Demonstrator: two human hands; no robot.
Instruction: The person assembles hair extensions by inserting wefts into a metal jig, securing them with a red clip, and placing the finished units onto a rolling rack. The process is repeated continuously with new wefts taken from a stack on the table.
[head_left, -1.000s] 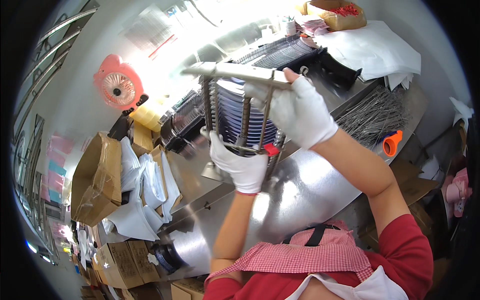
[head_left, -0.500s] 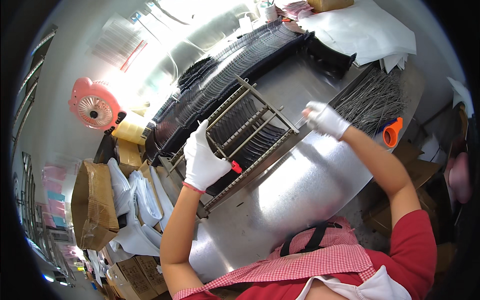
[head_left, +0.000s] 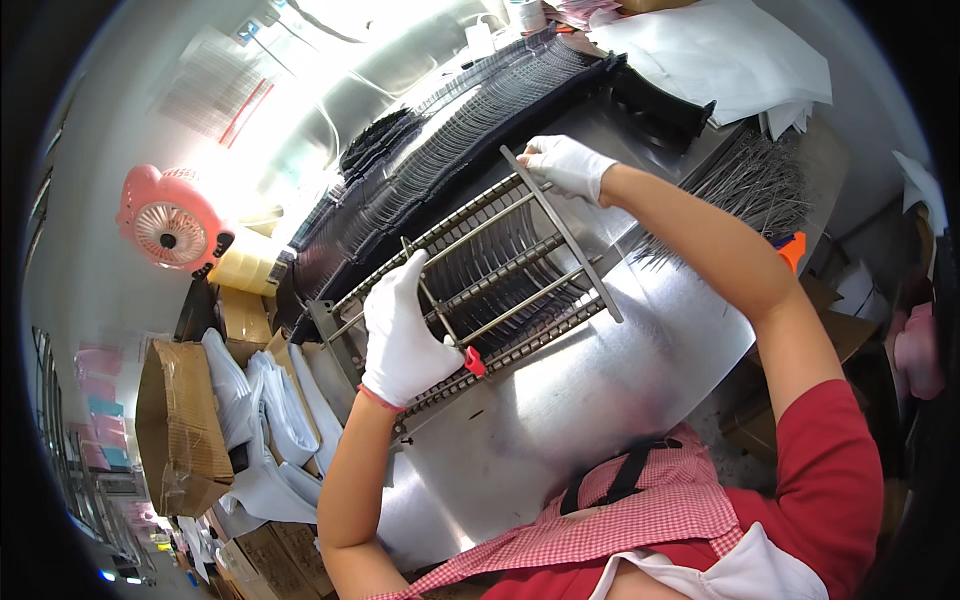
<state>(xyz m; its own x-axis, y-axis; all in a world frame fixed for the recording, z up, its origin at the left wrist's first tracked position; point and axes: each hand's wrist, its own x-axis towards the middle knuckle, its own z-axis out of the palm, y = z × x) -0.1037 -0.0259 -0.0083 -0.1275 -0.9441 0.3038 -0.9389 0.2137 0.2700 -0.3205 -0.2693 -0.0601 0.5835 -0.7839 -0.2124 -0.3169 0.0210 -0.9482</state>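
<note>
A metal rack (head_left: 563, 300) with notched bars holds a row of thin, dark curved strips (head_left: 505, 245). My left hand (head_left: 398, 335), in a white glove, spans the rack's left part and grips its frame. By that thumb is a small red piece (head_left: 474, 361), whose kind I cannot make out. At the far right corner, my gloved right hand (head_left: 568, 168) is closed on the end of the rack's flat side bar. The undersides of the left fingers are hidden. Behind the rack stands a long row of dark curved strips (head_left: 480, 100).
A bundle of thin metal wires (head_left: 745, 195) lies to the right, beside an orange tool (head_left: 793, 250). White sheets (head_left: 730, 60) sit at the back right. At left are a pink fan (head_left: 170, 225) and an open carton (head_left: 180, 430) near white foam sheets. The steel table (head_left: 560, 400) curves toward me.
My right hand has moved left and away from me, from above the table onto the rack's far right corner. The rack has tilted and shifted slightly, with my left hand still on it.
</note>
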